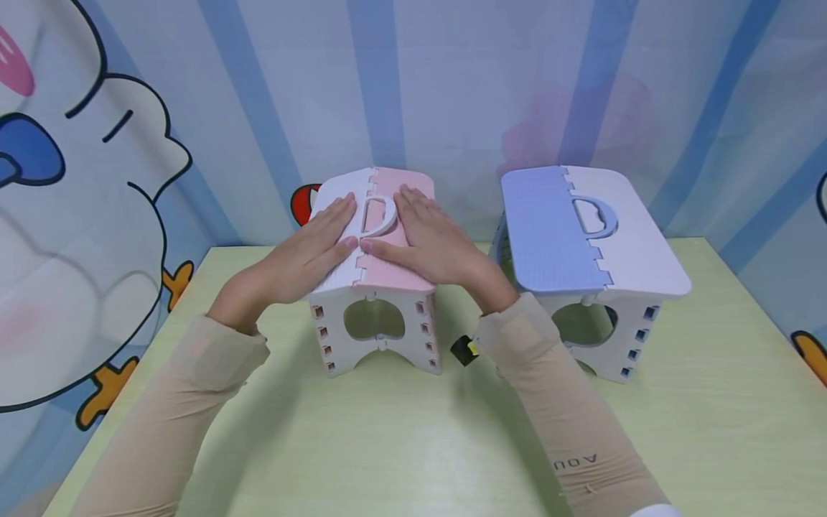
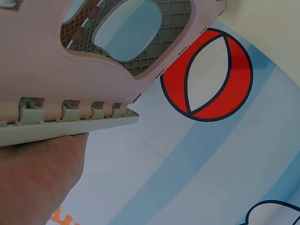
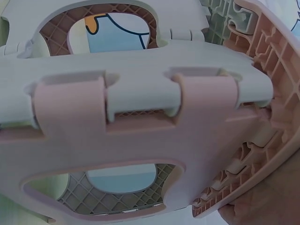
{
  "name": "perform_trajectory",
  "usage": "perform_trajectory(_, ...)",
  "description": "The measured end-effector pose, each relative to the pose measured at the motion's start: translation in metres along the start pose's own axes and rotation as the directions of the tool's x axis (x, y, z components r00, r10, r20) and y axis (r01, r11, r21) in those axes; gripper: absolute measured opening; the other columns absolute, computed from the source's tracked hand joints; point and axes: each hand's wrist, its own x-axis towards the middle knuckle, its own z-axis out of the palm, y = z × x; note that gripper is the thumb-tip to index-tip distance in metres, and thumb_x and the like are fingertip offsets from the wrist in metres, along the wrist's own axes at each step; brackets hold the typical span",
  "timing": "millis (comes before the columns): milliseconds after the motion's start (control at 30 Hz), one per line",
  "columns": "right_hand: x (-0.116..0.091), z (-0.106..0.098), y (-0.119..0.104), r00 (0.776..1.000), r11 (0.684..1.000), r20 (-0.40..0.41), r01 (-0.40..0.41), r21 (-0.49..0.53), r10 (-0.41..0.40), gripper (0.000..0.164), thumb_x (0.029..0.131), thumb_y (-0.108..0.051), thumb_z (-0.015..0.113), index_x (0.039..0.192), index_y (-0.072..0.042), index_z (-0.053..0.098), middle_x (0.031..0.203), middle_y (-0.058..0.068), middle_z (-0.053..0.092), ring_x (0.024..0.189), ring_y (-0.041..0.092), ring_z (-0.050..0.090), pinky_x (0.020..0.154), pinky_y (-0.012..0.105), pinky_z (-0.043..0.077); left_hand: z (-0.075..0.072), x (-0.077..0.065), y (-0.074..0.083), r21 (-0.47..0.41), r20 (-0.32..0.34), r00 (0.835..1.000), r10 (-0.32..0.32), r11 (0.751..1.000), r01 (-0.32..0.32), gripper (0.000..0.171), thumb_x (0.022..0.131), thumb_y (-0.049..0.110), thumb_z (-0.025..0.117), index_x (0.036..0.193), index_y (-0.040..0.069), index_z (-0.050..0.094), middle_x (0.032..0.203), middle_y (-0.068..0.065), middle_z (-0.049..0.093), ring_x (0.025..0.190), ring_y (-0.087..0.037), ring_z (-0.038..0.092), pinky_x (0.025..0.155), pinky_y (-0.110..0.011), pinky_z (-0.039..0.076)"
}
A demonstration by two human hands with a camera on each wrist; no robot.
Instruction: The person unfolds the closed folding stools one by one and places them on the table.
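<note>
A pink-and-white folding stool (image 1: 381,278) stands on its legs, its two top halves meeting in a low ridge along the middle seam. My left hand (image 1: 302,253) rests on the white half with straight fingers. On the pink half lies my right hand (image 1: 439,243), fingers extended, its thumb near the left thumb at the seam. Between the hands is the white carrying handle (image 1: 390,217). Part of the left hand (image 2: 44,180) shows under the white panel edge in the left wrist view. The right wrist view shows the hinged side panel (image 3: 140,145) and the right hand's edge (image 3: 267,199).
A blue-and-white folding stool (image 1: 549,237) stands unfolded to the right. A small black object (image 1: 463,350) with a yellow spot shows beside my right sleeve (image 1: 555,402). Both stools stand on a pale wooden table (image 1: 362,452), with a striped cartoon backdrop (image 1: 446,86) behind.
</note>
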Motion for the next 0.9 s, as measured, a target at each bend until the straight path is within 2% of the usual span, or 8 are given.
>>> perform_trajectory(433,0.0006,-0.0001,0.0002,1.000,0.999,0.006,0.004,-0.038,-0.004,0.102,0.095,-0.071,0.038,0.158,0.000,0.002,0.166,0.013,-0.001,0.152,0.021,-0.004,0.121,0.033,0.000,0.0005,0.0013,-0.0010,0.040,-0.003,1.000,0.024,0.999,-0.024,0.068,0.108,0.046,0.026,0.160,0.008,0.005,0.167,-0.005,0.001,0.152,-0.023,-0.004,0.121,-0.049,0.006)
perform_trajectory(900,0.0004,-0.0007,-0.0005,1.000,0.998,0.017,-0.003,-0.058,0.004,0.101,0.095,-0.071,0.039,0.158,0.000,0.004,0.166,0.013,-0.001,0.152,0.022,-0.003,0.121,0.036,0.001,-0.0010,0.0019,0.0009,0.067,0.015,1.000,0.018,0.998,-0.019,0.069,0.107,0.046,0.027,0.160,0.007,0.005,0.167,-0.005,0.001,0.152,-0.024,-0.003,0.121,-0.049,0.006)
